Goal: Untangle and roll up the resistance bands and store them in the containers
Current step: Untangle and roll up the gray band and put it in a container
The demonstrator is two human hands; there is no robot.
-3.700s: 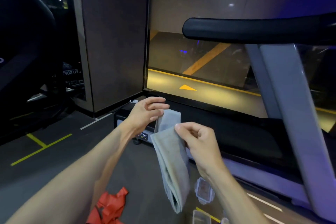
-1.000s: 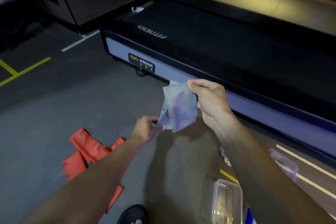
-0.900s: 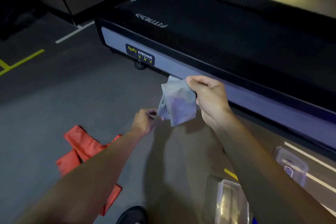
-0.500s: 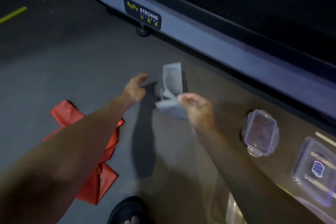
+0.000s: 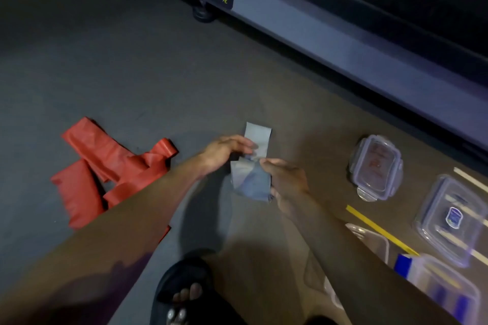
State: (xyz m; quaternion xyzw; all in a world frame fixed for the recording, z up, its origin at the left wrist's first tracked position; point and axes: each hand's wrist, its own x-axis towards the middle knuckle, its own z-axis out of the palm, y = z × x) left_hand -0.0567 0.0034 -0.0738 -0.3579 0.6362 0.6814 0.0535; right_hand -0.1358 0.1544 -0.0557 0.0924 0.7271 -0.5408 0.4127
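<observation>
Lying crumpled on the dark floor (image 5: 118, 66) at the far left, a red resistance band (image 5: 105, 166) was seen in loose folds, touched by neither hand. Just to its right, the left hand (image 5: 224, 152) was held low over the floor, its fingers curled and its fingertips pinched on the upper flap of a grey resistance band (image 5: 254, 166). The band was folded into a short flat packet, one end standing up beyond the left fingers and the thicker lower part gripped by the right hand (image 5: 286, 182), whose thumb and fingers were closed round its right edge. Whether the packet touched the floor could not be told. Below the hands, a black sandal (image 5: 184, 282) with bare toes was visible. Further right, a round-cornered clear container (image 5: 376, 167) with its lid clipped on was set on the floor, well apart from the band, and beside it a larger lidded container (image 5: 453, 219). Nearer the lower right corner, an open clear tub (image 5: 369, 243) and a container with blue clips (image 5: 446, 290) were placed. Behind everything, the grey treadmill base (image 5: 343, 47) was run diagonally across the top
</observation>
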